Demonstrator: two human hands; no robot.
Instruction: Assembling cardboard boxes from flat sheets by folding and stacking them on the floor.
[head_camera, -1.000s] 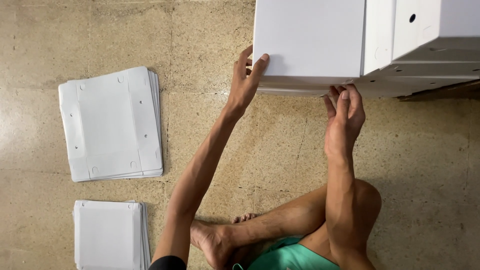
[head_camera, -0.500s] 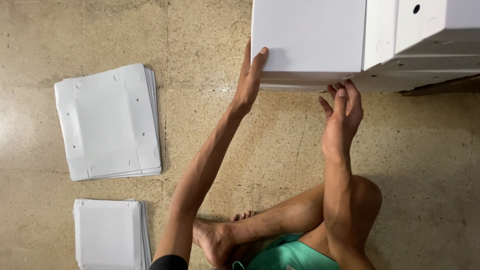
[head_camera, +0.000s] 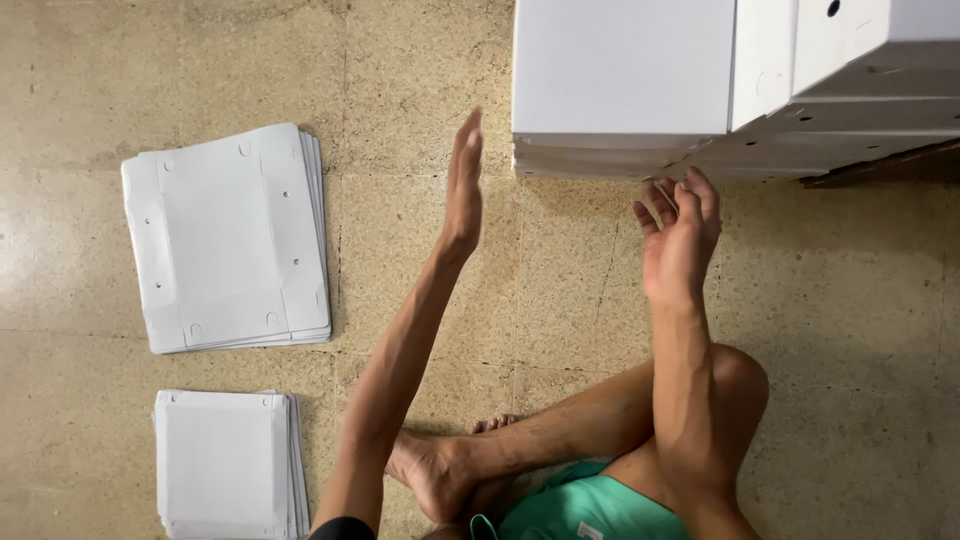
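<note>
A white folded cardboard box (head_camera: 622, 70) stands on the floor at the top of the view, on flat white sheets. My left hand (head_camera: 463, 185) is raised edge-on just left of the box, fingers straight and together, holding nothing and a little apart from its side. My right hand (head_camera: 678, 235) hovers below the box's front edge, fingers loosely curled and spread, empty, its fingertips close to the stacked sheets under the box.
More white boxes (head_camera: 850, 60) stand at the top right. Two stacks of flat white cardboard blanks lie on the speckled floor, a larger stack (head_camera: 228, 240) at left and a smaller stack (head_camera: 228, 462) below it. My crossed legs (head_camera: 560, 440) are at the bottom.
My left hand has come off the box's left edge and drawn back down and left. My right hand has lowered slightly away from the box's front edge.
</note>
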